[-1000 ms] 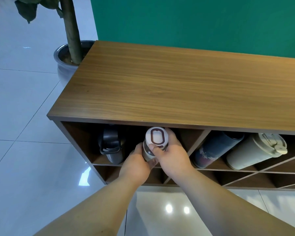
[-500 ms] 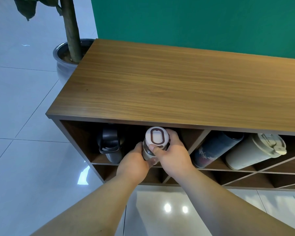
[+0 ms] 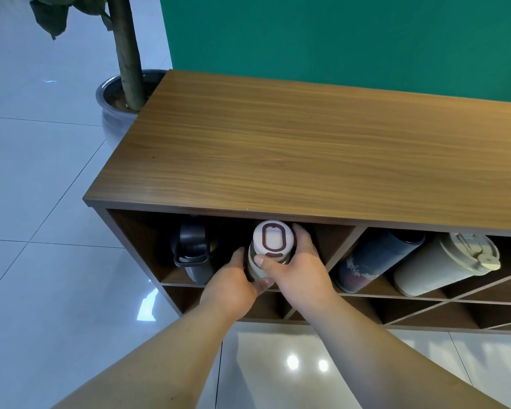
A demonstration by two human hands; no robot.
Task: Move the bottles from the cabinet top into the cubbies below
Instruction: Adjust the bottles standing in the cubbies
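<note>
A bottle with a white lid marked by a brown oval [image 3: 273, 239] stands upright at the front of the top left cubby. My left hand [image 3: 232, 283] grips its lower body from the left, and my right hand [image 3: 300, 268] wraps its lid and body from the right. A dark grey bottle with a carry handle [image 3: 194, 252] stands in the same cubby, further left. In the cubby to the right lie a dark blue bottle [image 3: 378, 261] and a cream bottle with a flip lid [image 3: 446, 262], both tilted. The wooden cabinet top [image 3: 307, 149] carries no bottles.
A potted plant in a grey pot [image 3: 115, 104] stands off the cabinet's left end. A green wall [image 3: 337, 36] runs behind the cabinet. Lower cubbies with diagonal dividers [image 3: 410, 312] sit beneath. Glossy white floor tiles [image 3: 42, 261] lie in front and to the left.
Both hands and the white-lidded bottle stay where they were in the top left cubby; only the camera view has shifted a little.
</note>
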